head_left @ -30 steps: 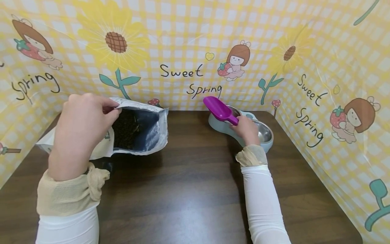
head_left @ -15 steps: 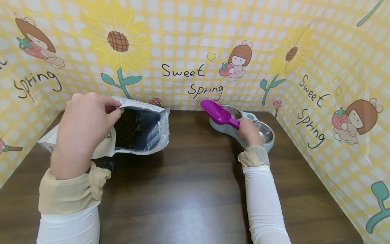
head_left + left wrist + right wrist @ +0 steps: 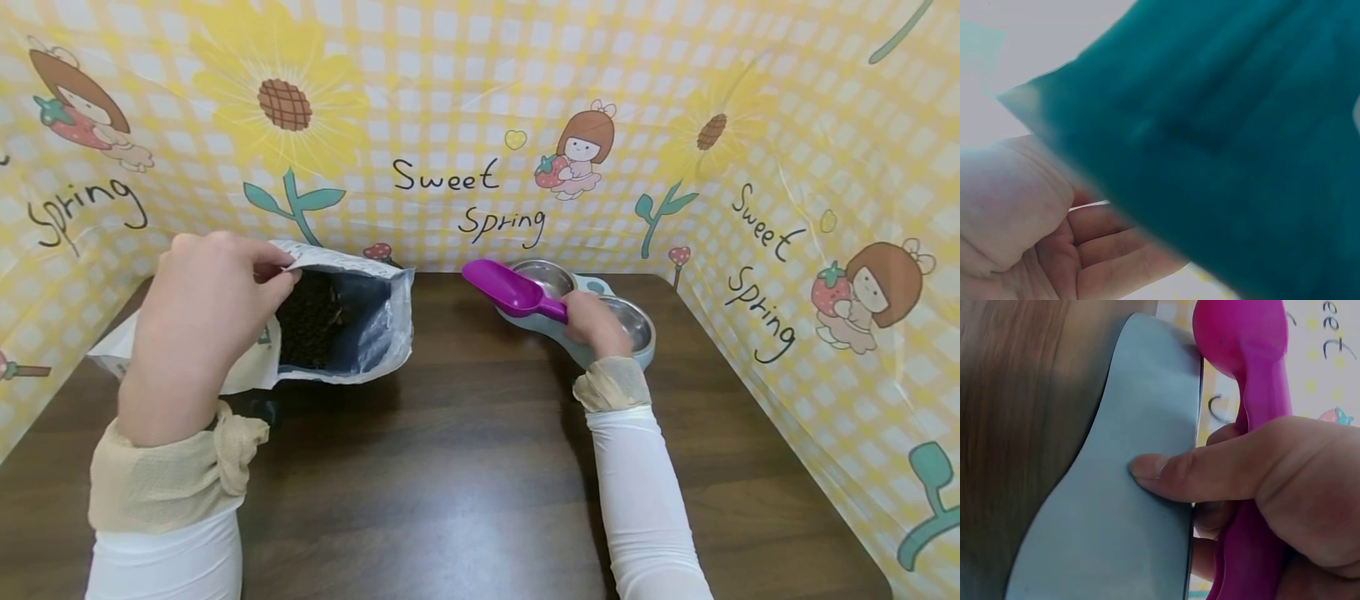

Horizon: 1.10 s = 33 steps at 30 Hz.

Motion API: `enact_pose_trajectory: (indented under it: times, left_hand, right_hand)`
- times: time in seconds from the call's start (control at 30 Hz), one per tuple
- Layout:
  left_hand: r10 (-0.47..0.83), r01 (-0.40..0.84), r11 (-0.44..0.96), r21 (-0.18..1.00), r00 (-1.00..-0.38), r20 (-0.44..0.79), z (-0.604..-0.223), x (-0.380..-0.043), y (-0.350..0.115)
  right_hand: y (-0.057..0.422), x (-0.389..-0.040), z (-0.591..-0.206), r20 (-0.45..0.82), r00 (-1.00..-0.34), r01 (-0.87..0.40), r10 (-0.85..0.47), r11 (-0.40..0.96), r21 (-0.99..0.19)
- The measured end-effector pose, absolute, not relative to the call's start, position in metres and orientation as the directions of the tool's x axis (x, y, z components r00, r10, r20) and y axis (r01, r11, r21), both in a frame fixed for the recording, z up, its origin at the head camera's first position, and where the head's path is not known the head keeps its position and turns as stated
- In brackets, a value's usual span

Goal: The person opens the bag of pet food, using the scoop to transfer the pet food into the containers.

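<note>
In the head view my left hand [image 3: 198,325] pinches the upper edge of a white foil-lined bag [image 3: 375,364], its mouth open towards the right. Dark brown pellets [image 3: 311,321] lie inside it. A blurred teal surface [image 3: 1210,144] covers most of the left wrist view, hiding the pinching fingertips. At the right, my right hand [image 3: 597,323] holds a purple scoop [image 3: 502,287] by its handle, scoop end pointing left. The same hand grips a pale blue double pet bowl [image 3: 542,325], its thumb [image 3: 1166,472] pressed against the bowl's side wall. Both steel bowls show no food.
The brown wooden table [image 3: 450,467] extends between the two hands and towards the front. Behind and at both sides hangs a yellow checked cloth [image 3: 450,100] with printed flowers and figures, meeting the table close behind the double bowl.
My right hand, the purple scoop and the double bowl have shifted left together, mostly in the last half second. The left hand and the bag have stayed about where they were.
</note>
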<state>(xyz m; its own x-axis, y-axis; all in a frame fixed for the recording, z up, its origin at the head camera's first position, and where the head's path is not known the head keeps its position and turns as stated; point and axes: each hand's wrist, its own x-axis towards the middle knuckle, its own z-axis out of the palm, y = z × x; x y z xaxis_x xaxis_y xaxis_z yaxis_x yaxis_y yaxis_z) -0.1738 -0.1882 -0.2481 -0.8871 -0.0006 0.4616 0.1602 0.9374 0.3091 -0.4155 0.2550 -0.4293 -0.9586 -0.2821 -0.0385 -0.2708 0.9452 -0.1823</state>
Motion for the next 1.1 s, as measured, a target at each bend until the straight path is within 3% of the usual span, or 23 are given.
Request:
enact_pose_trajectory:
  times: [0.3,0.6,0.83,1.1]
  left_hand:
    - [0.006,0.178,0.935,0.307,-0.874,0.487,-0.248,-0.173,-0.189]
    - [-0.005,0.165,0.935,0.313,-0.879,0.477,-0.249,-0.173,-0.190]
    - [-0.003,0.172,0.935,0.310,-0.871,0.491,-0.250,-0.174,-0.189]
    - [0.001,0.179,0.934,0.310,-0.867,0.498,-0.248,-0.175,-0.186]
  right_hand:
    - [0.214,-0.377,-0.396,-0.067,-0.940,-0.322,-0.334,0.936,-0.144]
    - [0.193,-0.337,-0.345,-0.084,-0.960,-0.248,-0.268,0.949,-0.194]
    - [0.191,-0.322,-0.320,-0.088,-0.935,-0.298,-0.343,0.897,-0.326]
    - [0.190,-0.302,-0.292,-0.030,-0.918,-0.357,-0.395,0.858,-0.369]
